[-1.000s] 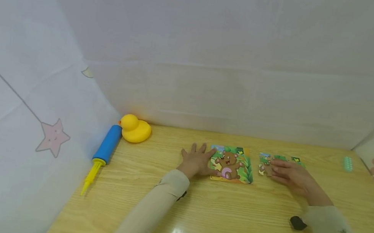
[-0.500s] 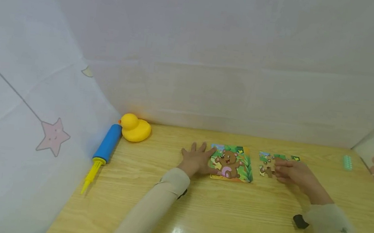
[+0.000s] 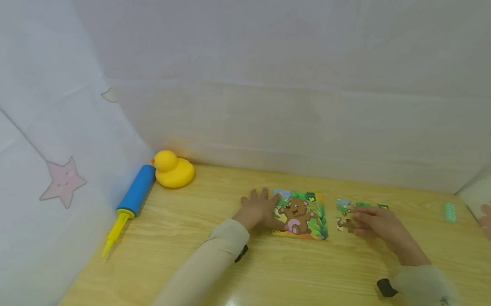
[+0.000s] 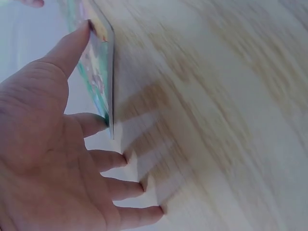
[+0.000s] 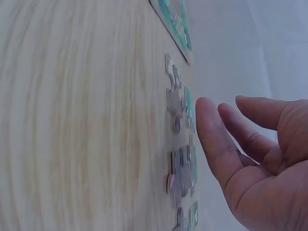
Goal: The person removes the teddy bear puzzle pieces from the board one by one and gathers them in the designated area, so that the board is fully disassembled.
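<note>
My left hand (image 3: 259, 212) lies with spread fingers at the left side of a bear picture board (image 3: 299, 217). In the left wrist view its thumb (image 4: 72, 48) and index finger rest on the board's edge, while the other fingertips touch the wooden table. Right of the board lie several loose jigsaw pieces (image 3: 344, 225) with parts of a similar picture. Over them is my right hand (image 3: 378, 226), hiding some. The right wrist view shows its fingers (image 5: 216, 139) fairly straight beside the jigsaw pieces (image 5: 175, 101), thumb apart, with nothing seen between them.
A yellow toy duck (image 3: 174, 171) stands at the back left, beside a blue hand pump (image 3: 138, 188) with a yellow nozzle. A small mint-green bumpy item (image 3: 450, 212) lies at the far right. White printed cloth (image 3: 251, 98) walls off the table's back and sides.
The right hand shifts slightly over the jigsaw pieces, and gaps have opened between pieces on the left. The left hand keeps its place at the board. The head view turns slightly.
</note>
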`<action>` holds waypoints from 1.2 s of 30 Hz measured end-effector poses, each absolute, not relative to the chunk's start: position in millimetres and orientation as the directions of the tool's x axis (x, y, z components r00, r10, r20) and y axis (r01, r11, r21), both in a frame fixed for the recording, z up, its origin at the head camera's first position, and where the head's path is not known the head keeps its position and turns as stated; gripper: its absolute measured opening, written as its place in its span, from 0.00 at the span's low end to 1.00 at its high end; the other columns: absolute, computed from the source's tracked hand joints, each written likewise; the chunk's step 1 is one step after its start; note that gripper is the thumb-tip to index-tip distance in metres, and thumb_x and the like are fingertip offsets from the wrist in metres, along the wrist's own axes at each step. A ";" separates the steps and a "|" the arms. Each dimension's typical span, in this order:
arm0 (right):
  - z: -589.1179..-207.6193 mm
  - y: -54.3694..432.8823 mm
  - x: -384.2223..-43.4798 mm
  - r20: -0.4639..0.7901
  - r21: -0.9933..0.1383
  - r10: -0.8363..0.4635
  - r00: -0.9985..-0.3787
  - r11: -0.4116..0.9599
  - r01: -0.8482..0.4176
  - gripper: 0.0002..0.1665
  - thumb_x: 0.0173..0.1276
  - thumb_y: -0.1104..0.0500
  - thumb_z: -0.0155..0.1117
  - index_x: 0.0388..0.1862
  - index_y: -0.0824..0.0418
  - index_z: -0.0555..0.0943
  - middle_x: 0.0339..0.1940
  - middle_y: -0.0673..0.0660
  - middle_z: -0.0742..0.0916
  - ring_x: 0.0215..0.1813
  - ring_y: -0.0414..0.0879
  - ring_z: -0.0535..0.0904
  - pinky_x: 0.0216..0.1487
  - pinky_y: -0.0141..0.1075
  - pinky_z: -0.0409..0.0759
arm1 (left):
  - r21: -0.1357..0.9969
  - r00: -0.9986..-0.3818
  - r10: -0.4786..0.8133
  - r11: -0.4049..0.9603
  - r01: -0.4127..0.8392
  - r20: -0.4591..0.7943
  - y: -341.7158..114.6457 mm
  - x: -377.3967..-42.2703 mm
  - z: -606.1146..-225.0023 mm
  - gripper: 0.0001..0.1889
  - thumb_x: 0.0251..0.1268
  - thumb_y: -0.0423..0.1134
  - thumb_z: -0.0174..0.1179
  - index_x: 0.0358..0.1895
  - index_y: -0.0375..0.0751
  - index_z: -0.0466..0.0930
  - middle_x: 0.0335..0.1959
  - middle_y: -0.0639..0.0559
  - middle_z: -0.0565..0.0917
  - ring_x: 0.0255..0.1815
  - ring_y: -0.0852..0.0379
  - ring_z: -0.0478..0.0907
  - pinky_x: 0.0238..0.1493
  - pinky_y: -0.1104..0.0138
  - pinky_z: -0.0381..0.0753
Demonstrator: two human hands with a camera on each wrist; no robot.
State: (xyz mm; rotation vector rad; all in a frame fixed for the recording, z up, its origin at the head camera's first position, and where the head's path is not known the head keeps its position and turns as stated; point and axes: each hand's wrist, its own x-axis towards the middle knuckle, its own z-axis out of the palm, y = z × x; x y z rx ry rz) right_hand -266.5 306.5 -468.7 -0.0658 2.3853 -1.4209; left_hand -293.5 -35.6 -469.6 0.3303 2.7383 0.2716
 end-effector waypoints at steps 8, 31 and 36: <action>-468.3 279.2 -275.3 -0.275 -0.891 -0.243 -0.930 0.429 0.151 0.34 0.82 0.52 0.52 0.75 0.74 0.64 0.68 0.75 0.75 0.56 0.51 0.86 0.56 0.39 0.86 | 0.331 -0.891 0.319 0.920 0.209 -0.324 -42.7 -290.2 -465.2 0.54 0.56 0.70 0.66 0.83 0.65 0.47 0.85 0.43 0.45 0.84 0.30 0.40 0.75 0.30 0.47; -481.3 229.2 -288.1 -0.320 -0.871 -0.289 -0.902 0.464 0.160 0.27 0.81 0.57 0.54 0.71 0.70 0.72 0.60 0.70 0.82 0.49 0.49 0.85 0.48 0.37 0.88 | 0.331 -0.763 0.531 0.842 0.426 -0.368 -22.9 -282.3 -469.3 0.37 0.73 0.69 0.47 0.81 0.74 0.46 0.86 0.53 0.40 0.85 0.38 0.31 0.76 0.29 0.33; -484.5 229.3 -287.8 -0.339 -0.867 -0.279 -0.898 0.464 0.183 0.26 0.81 0.56 0.54 0.69 0.71 0.73 0.53 0.66 0.85 0.44 0.46 0.84 0.46 0.35 0.88 | 0.332 -0.752 0.537 0.839 0.431 -0.383 -20.5 -282.2 -471.8 0.32 0.77 0.65 0.45 0.80 0.76 0.48 0.86 0.55 0.37 0.85 0.39 0.29 0.77 0.30 0.31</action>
